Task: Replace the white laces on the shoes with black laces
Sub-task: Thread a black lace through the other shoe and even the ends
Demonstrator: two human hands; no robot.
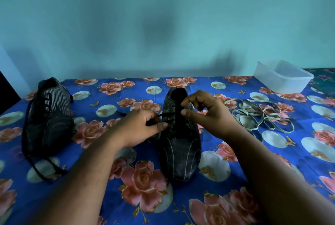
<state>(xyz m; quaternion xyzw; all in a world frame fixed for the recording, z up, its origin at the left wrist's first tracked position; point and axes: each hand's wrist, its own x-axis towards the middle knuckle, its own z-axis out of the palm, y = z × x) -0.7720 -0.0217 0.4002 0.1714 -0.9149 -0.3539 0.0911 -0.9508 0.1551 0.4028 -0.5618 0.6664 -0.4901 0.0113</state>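
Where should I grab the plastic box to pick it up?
Probably by the rim of the plastic box, fingers coming down from above. It sits open, lidless and upright on the tablecloth, and the lip juts out, giving fingers an edge to hook under.

Plain teal wall point(163, 16) behind; blue floral cloth point(112, 194) covers table; dim light.

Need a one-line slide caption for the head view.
Both hands thread a black lace through the near shoe; removed white laces lie to its right.

Left hand point(137, 127) hiding lace point(168, 116) end.
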